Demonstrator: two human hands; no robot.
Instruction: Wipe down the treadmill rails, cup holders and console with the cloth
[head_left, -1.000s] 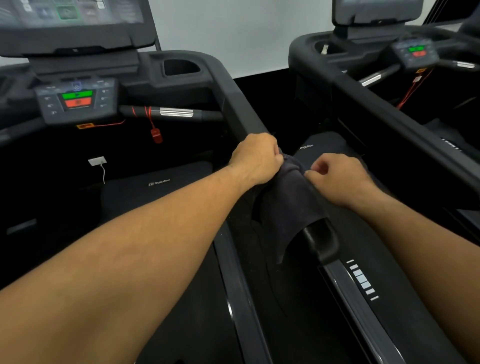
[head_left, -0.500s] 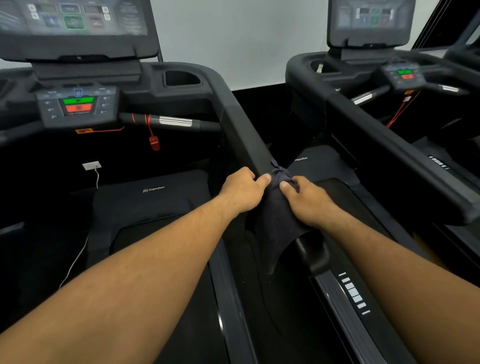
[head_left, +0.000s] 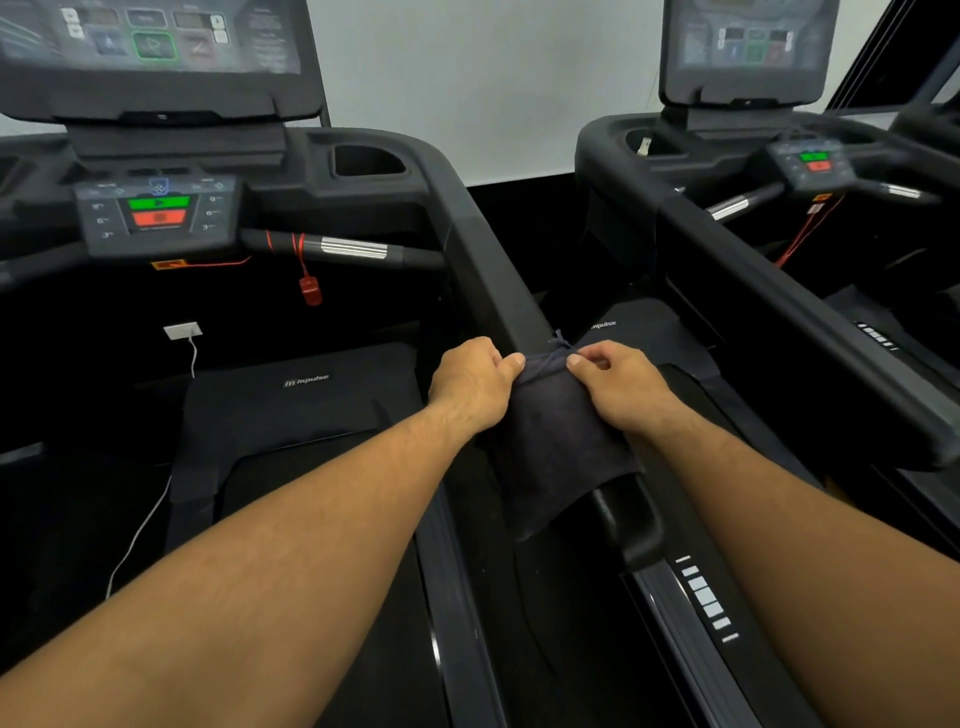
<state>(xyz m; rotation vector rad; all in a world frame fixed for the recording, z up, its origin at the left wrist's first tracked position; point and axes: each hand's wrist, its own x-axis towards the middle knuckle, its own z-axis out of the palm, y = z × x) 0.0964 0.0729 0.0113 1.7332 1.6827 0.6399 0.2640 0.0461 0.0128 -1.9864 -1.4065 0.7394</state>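
Since the frame half a second earlier, my hands have drawn slightly apart, so the far hem of the cloth (head_left: 556, 447) now lies stretched between them rather than bunched. My left hand (head_left: 472, 382) pinches one far corner between thumb and curled fingers (head_left: 511, 361); my right hand (head_left: 623, 389) pinches the other corner in the same way. The cloth is draped over the near end of the treadmill's right rail (head_left: 488, 260), hanging down on both sides and leaving only the rail's rounded tip bare. It looks light, soft and limp, with a frayed thread at the hem. I judge that it will fold and slide on the smooth plastic unless pressed flat. The best hold is probably a wrap around the rail with palm pressure on top, since corner pinches alone give little wiping force. The cup holder (head_left: 366, 160) and the console (head_left: 156, 213) lie well ahead, both out of reach of the cloth.
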